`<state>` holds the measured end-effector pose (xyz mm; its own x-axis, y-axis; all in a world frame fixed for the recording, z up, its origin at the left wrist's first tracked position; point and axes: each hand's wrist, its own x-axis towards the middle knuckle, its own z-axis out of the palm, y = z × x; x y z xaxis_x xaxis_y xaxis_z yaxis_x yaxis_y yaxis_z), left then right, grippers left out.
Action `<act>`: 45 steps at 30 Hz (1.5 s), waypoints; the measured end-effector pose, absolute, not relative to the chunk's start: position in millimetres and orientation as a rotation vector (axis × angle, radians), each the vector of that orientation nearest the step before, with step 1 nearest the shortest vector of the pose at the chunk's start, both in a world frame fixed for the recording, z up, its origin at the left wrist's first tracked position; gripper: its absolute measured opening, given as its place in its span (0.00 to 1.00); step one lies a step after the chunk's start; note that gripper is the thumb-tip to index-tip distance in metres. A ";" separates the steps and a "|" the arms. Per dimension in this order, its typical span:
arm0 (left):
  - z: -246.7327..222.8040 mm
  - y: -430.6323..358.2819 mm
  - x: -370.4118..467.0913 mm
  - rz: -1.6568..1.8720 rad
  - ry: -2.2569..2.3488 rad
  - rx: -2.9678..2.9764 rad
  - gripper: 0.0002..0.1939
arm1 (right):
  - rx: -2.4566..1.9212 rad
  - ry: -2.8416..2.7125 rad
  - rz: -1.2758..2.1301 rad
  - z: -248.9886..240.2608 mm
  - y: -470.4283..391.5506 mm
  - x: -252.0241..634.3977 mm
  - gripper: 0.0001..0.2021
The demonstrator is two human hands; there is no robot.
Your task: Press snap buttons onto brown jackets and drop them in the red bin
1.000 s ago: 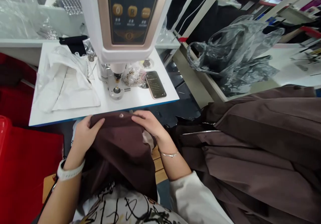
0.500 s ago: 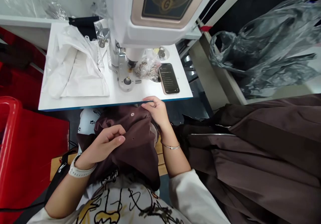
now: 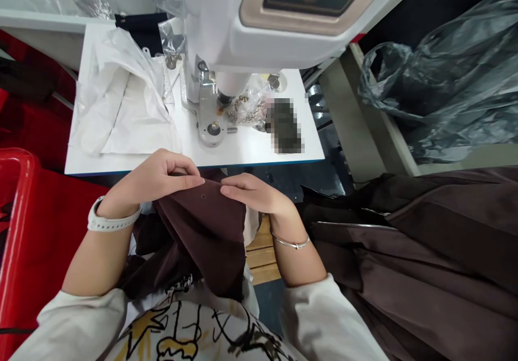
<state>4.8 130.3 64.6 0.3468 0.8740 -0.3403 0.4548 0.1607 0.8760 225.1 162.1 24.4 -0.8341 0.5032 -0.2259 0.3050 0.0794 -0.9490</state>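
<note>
A dark brown piece of fabric (image 3: 210, 223) hangs over my lap, its upper edge stretched between my two hands just below the table's front edge. My left hand (image 3: 156, 180) pinches that edge, thumb on the near side and fingers curled behind. On the other side my right hand (image 3: 254, 191) grips it in the same way. A small hole shows in the cloth between the thumbs. Beyond the hands stands a white press machine (image 3: 218, 37) with a metal lower arm (image 3: 210, 126) bearing a round die. What lies behind the cloth is hidden.
White cloth (image 3: 133, 118) lies left on the white table (image 3: 194, 158). A bag of metal snaps (image 3: 249, 104) and a pixelated dark object (image 3: 285, 126) sit right of the machine. A red bin (image 3: 60, 231) stands left; brown garments (image 3: 437, 253) are piled right.
My left hand has moved up to the fabric's top edge and closed on it. The edge is now raised and pulled taut between both hands. The view has shifted slightly.
</note>
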 end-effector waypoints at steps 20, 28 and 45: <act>25.7 224.2 11.3 0.770 1.246 0.999 0.16 | -1.071 -1.652 1.692 21.5 248.5 204.7 0.12; 18.1 242.5 18.2 0.822 1.362 1.218 0.15 | -1.038 -1.567 1.796 15.4 261.5 206.9 0.12; 10.1 245.8 11.9 0.772 1.377 1.500 0.15 | -1.137 -1.555 1.856 6.2 272.5 201.9 0.08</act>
